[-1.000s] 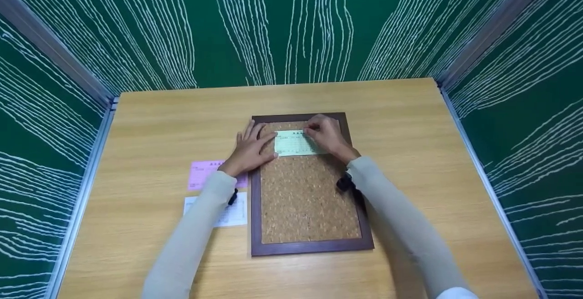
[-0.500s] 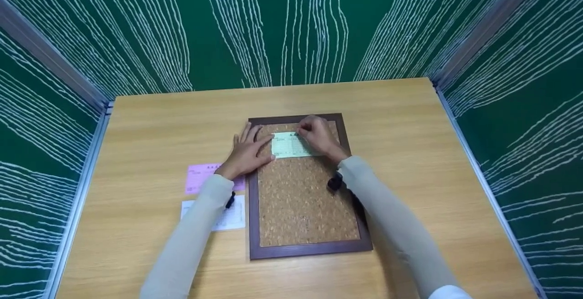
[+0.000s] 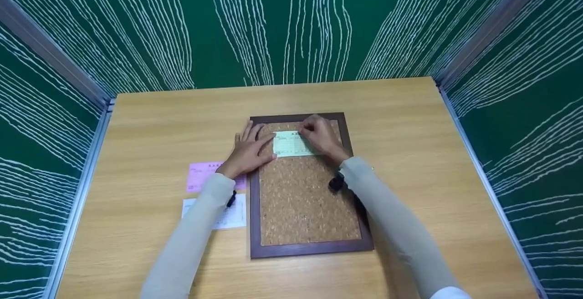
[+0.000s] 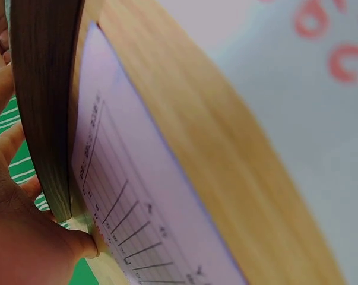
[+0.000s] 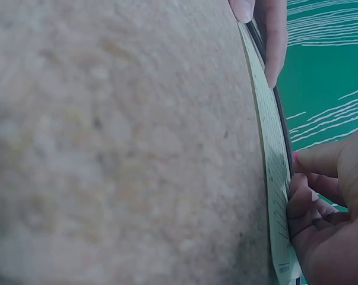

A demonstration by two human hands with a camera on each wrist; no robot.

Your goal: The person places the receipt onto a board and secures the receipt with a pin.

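Head cam: I see the green slip [image 3: 286,145] flat on the cork board [image 3: 309,203], up near the far end of its dark frame [image 3: 312,248]. Left hand [image 3: 247,155] isn't grasping: fingers spread across the frame's left side, index and thumb tips at the slip's left corners. Right hand [image 3: 320,135] at the slip's top edge, fingers curled, pinching a pink bit [image 5: 295,156]; too small for me to identify. Pink slip [image 3: 200,178] and white slip [image 3: 232,215] lie on the table [image 3: 145,130] left of the board, partly behind the left sleeve [image 3: 186,240].
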